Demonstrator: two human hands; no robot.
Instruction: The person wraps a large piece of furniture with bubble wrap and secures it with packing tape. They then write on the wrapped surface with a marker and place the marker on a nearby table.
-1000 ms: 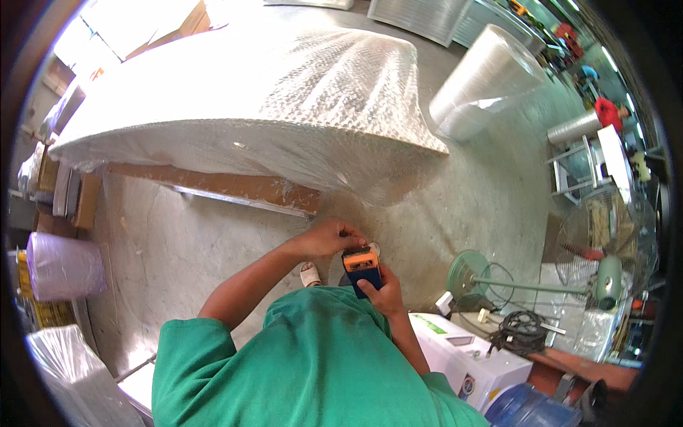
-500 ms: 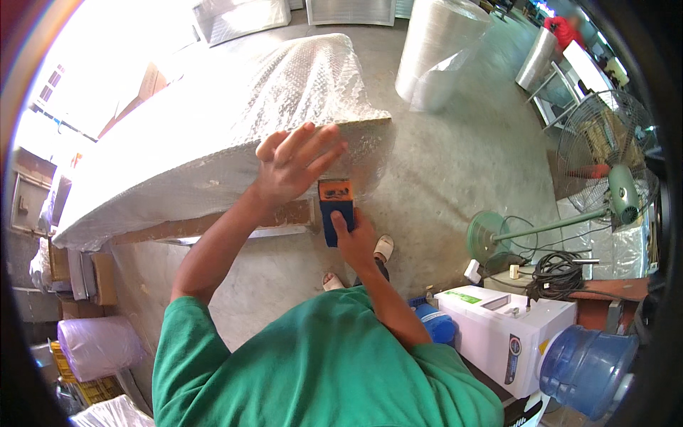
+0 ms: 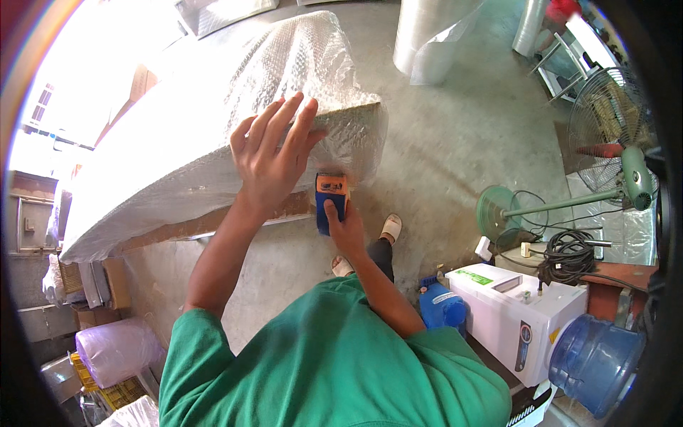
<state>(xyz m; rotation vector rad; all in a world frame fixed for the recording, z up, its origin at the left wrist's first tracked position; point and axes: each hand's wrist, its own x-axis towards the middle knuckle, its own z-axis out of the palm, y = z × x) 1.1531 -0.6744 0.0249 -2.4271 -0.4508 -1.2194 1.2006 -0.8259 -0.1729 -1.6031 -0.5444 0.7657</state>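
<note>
Blue-and-orange block [image 3: 331, 186] held at bubble-wrapped panel [image 3: 186, 183]

My right hand [image 3: 347, 226] is closed around the block, thumb laid on its blue side, orange end facing away from me. The block is just beside the panel's near edge, close to its right corner; I cannot tell whether they touch. My left hand [image 3: 267, 167] is spread, fingers apart, back toward me, in front of the wrapped edge; contact is likewise undetermined. A brown strip [image 3: 178, 230] shows beneath the panel. Beyond, to the right, stands a roll of clear wrapping [image 3: 430, 35]. A green pedestal fan [image 3: 635, 178] is at far right.
</note>
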